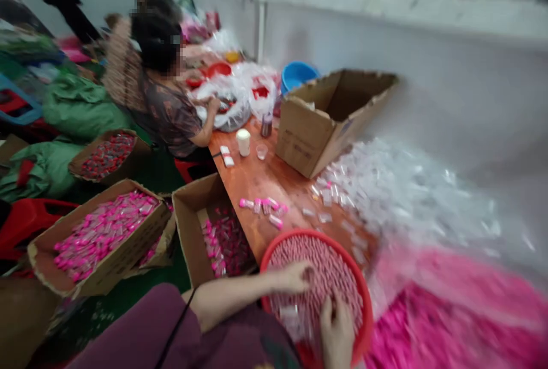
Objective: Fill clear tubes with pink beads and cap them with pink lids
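Note:
My left hand (298, 276) reaches over a red basin (366, 300) full of small pink rod-like pieces (321, 255). Its fingers curl in just above the pieces; whatever lies between them is too blurred to make out. Nearer to me, my right hand (337, 326) is in the same basin with thumb and fingers drawn together. What it holds, if anything, is hidden. A few clear plastic pieces (291, 320) lie inside the basin near my right hand. Beyond the rim, several small clear tubes with pink caps (265, 205) lie on the wooden table (274, 178).
A heap of clear plastic parts (411, 186) and a bag of pink caps (428, 323) are to the right. An open carton (303, 138) stands behind. Boxes of pink-capped tubes (107, 226) sit on the left, and a co-worker (171, 106) sits along the table.

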Demonstrator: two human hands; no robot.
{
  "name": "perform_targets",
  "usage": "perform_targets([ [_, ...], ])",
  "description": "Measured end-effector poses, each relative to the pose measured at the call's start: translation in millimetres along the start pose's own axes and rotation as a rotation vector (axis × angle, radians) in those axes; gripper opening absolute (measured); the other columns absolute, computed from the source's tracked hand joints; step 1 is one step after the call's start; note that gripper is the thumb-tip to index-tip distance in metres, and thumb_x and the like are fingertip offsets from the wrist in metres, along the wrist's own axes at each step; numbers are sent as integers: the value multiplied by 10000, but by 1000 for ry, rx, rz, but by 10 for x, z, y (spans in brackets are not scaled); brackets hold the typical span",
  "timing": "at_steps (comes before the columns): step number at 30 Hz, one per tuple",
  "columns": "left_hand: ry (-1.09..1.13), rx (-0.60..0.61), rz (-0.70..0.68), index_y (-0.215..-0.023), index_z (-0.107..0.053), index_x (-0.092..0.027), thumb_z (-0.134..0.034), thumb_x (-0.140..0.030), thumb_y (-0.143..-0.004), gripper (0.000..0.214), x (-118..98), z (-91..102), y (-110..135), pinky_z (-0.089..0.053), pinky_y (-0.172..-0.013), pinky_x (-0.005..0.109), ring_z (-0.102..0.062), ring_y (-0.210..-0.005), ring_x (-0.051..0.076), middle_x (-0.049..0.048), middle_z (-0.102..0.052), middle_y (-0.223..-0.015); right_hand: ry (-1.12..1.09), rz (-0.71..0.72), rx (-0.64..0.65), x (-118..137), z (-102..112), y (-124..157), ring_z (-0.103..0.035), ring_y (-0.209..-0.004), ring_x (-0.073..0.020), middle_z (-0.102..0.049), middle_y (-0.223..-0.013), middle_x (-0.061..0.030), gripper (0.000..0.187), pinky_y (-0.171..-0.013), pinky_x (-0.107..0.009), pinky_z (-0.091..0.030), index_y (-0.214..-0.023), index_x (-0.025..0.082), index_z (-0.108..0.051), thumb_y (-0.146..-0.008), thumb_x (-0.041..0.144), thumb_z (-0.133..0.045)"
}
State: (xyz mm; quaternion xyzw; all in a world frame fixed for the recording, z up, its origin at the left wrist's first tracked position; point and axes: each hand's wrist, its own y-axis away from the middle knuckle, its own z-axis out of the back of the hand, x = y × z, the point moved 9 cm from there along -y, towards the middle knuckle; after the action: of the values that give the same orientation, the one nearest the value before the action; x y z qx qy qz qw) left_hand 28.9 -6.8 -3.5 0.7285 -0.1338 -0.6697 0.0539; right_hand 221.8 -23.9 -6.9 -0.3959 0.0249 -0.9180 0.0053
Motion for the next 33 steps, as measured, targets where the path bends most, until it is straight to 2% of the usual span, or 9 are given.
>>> perform_targets([
  [3,107,-14,101,-946,-616,-213,-764,-170,-630,352,-102,147,94,-540,-1001,421,-622,-954,206,25,-654,-982,-7,0,4,326,105,103,-778,-1021,-410,-795,-1045,-251,636,-1000,-661,-641,-1046,145,-782,-955,681,-452],
  [6,161,-59,52,-1052,-641,-179,-850,-149,-671,435,-82,289,42,-547,-1045,397,-659,-1048,213,65,-698,-1103,-78,2,-54,435,135,120,-764,-1039,-330,-801,-1064,-194,469,-990,-566,-646,-1071,168,-779,-971,525,-491],
  [8,167,-87,42,-1061,-633,-190,-906,-162,-660,486,-13,327,22,-543,-1045,366,-662,-1081,210,49,-695,-1115,-160,-3,-70,431,121,138,-756,-1011,-286,-800,-1059,-149,407,-960,-507,-644,-1122,184,-776,-995,477,-524],
  [13,228,-41,136,-1098,-623,-200,-901,-189,-679,503,72,195,194,-551,-971,316,-669,-1030,183,28,-684,-1110,-338,52,-25,641,98,180,-737,-1009,-239,-764,-1140,-103,351,-935,-451,-632,-1312,222,-730,-1095,400,-519],
  [17,375,73,306,-1188,-621,-186,-775,-153,-765,451,84,-8,353,-544,-758,266,-694,-812,138,25,-707,-1051,-344,160,4,814,140,129,-734,-1080,-244,-759,-1145,-91,304,-990,-447,-621,-1273,243,-741,-1119,335,-495],
  [22,520,147,487,-1171,-689,-141,-607,-115,-832,350,96,-99,408,-529,-677,261,-700,-735,143,56,-751,-950,-300,111,202,697,50,94,-734,-1050,-252,-792,-1109,-75,214,-988,-440,-607,-1139,241,-776,-1058,309,-590],
  [27,575,189,554,-1139,-758,-134,-603,-245,-993,239,163,-140,447,-532,-651,269,-717,-740,154,85,-781,-983,-321,39,322,590,-27,102,-725,-1011,-247,-798,-1075,-59,172,-984,-428,-596,-1084,229,-757,-1017,312,-622],
  [30,565,212,581,-1139,-776,-145,-718,-162,-932,216,271,-160,487,-553,-706,257,-731,-781,143,62,-795,-981,-354,-14,326,549,-104,126,-706,-949,-229,-769,-1042,-54,175,-939,-402,-602,-1103,230,-712,-1038,349,-602],
  [33,573,142,583,-1098,-772,-151,-784,-92,-859,247,382,-57,483,-566,-731,237,-731,-786,126,29,-790,-930,-383,-96,250,449,-155,185,-677,-857,-217,-730,-998,-50,219,-871,-394,-610,-1164,240,-653,-1076,405,-540],
])
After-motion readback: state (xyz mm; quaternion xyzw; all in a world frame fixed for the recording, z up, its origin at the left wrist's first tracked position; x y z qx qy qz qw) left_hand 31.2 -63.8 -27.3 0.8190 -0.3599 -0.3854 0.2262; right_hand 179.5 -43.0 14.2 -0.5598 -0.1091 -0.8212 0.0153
